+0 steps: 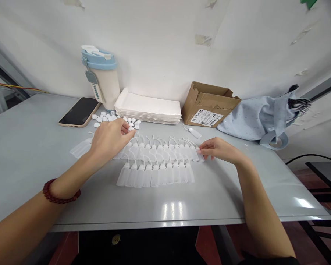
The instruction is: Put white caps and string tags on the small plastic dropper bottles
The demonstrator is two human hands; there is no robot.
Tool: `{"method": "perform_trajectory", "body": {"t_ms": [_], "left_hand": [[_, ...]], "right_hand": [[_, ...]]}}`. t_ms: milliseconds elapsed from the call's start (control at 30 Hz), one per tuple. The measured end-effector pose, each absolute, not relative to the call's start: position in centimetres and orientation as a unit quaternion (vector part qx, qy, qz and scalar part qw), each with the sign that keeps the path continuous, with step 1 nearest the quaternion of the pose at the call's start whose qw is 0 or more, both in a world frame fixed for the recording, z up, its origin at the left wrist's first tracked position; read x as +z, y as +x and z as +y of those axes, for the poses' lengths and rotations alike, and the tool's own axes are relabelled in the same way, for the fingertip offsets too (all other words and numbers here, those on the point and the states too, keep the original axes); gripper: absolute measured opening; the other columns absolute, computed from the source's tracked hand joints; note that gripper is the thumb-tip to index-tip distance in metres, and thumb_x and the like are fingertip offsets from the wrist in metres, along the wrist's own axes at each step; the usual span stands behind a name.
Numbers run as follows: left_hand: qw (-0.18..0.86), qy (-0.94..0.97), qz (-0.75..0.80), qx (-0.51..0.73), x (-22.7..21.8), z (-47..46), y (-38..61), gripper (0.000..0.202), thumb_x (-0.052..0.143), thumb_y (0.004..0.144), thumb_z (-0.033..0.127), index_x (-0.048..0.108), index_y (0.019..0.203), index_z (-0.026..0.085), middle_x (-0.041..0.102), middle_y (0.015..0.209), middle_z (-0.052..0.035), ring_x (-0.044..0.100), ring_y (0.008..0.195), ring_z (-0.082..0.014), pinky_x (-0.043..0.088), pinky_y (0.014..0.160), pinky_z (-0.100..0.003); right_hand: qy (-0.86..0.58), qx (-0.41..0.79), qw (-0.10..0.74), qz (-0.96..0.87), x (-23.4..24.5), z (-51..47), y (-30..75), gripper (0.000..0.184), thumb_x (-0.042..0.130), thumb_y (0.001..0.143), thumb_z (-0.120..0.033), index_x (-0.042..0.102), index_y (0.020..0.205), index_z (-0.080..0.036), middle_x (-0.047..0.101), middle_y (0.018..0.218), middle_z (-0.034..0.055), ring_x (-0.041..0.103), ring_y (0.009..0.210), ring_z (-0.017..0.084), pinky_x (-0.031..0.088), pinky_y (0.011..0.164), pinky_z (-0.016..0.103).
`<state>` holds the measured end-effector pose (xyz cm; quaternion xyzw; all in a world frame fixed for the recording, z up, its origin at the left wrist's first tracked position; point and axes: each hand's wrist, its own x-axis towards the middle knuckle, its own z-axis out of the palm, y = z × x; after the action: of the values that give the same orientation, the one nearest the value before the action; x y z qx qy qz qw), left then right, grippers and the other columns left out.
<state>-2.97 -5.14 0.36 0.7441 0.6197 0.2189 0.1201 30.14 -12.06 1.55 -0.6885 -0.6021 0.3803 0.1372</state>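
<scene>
Two rows of frosted white tags with thin looped cords lie on the grey table. The lower row (155, 176) shows fully. Part of the upper row (165, 151) sits behind my left hand (110, 135), which hovers at its left end beside a loose pile of small white caps (107, 117). That hand's fingers are bent, with the thumb apart from them; nothing shows between them. At the upper row's right end, my right hand (219, 149) pinches the last tag (200, 156) between thumb and fingers. More tags (82, 148) lie left of my left wrist.
A phone (79, 111) and a cream tumbler with a blue lid (106, 79) stand at back left. Along the wall are a stack of white envelopes (149, 106), an open cardboard box (209, 105) and a light-blue cloth bag (253, 117). One single tag (194, 133) lies before the box.
</scene>
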Motion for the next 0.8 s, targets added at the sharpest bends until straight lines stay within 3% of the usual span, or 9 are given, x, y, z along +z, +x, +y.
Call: {"method": "perform_trajectory", "body": {"t_ms": [300, 533, 800], "left_hand": [[0.113, 0.742, 0.621, 0.224, 0.0, -5.0, -3.0, 0.023, 0.053, 0.076, 0.042, 0.059, 0.078, 0.021, 0.070, 0.080, -0.0048, 0.066, 0.084, -0.0248, 0.049, 0.077, -0.034], [0.131, 0.740, 0.611, 0.250, 0.3, -5.3, -2.8, 0.021, 0.056, 0.076, 0.042, 0.059, 0.076, 0.021, 0.070, 0.078, -0.0038, 0.065, 0.082, -0.0229, 0.049, 0.074, -0.032], [0.263, 0.740, 0.550, 0.284, 1.1, -6.8, -1.7, 0.020, 0.067, 0.074, 0.039, 0.066, 0.076, 0.019, 0.070, 0.077, -0.0030, 0.064, 0.076, -0.0194, 0.051, 0.072, -0.031]], "right_hand": [[-0.700, 0.340, 0.155, -0.609, 1.2, -12.2, 29.2, 0.016, 0.064, 0.067, -0.026, 0.069, 0.054, -0.017, 0.063, 0.051, 0.0026, 0.051, 0.047, 0.013, 0.042, 0.041, 0.024], [-0.739, 0.308, 0.183, -0.571, 1.1, -12.0, 29.6, 0.008, 0.066, 0.065, -0.025, 0.068, 0.065, -0.017, 0.065, 0.058, 0.0028, 0.054, 0.049, 0.014, 0.040, 0.044, 0.026], [-0.739, 0.234, 0.345, -0.530, 1.3, -12.3, 26.9, 0.013, 0.066, 0.067, -0.025, 0.061, 0.073, -0.016, 0.062, 0.068, 0.0016, 0.058, 0.053, 0.013, 0.043, 0.049, 0.026]]}}
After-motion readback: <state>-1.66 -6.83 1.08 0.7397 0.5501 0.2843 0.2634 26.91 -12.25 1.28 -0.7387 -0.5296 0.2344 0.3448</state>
